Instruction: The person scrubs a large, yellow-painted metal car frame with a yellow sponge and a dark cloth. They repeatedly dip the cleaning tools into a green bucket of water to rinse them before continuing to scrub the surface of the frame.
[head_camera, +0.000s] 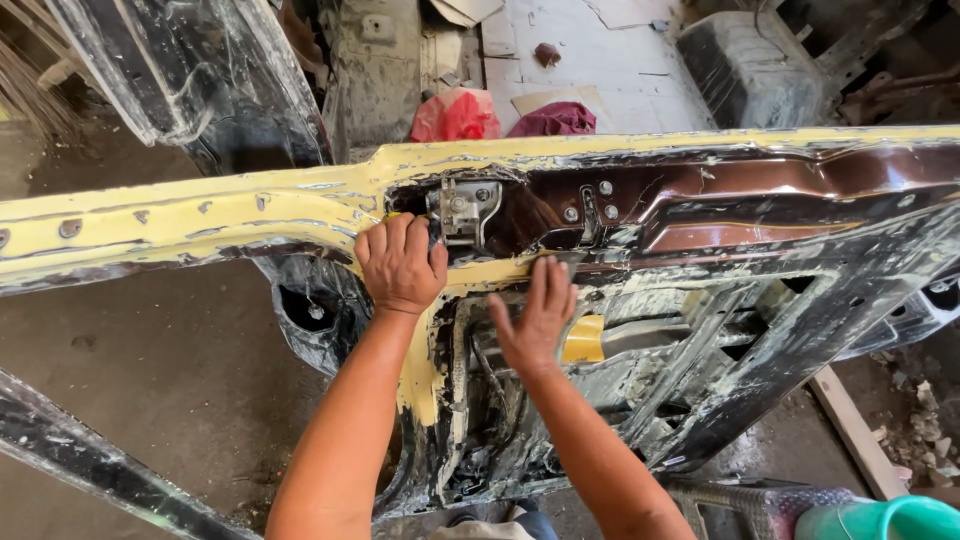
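Car door panel (760, 200), stripped and lying flat below the camera, its top edge coated in yellow filler, brown paint bare around the latch (462, 210). The left hand (400, 262) is closed over something small and yellow, pressed on the filler beside the latch. The right hand (537, 318) rests flat, fingers spread, on the inner frame. The filler looks only partly smoothed.

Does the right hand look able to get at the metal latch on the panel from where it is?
Probably yes: the right hand lies flat just below the metal latch, with nothing between them.
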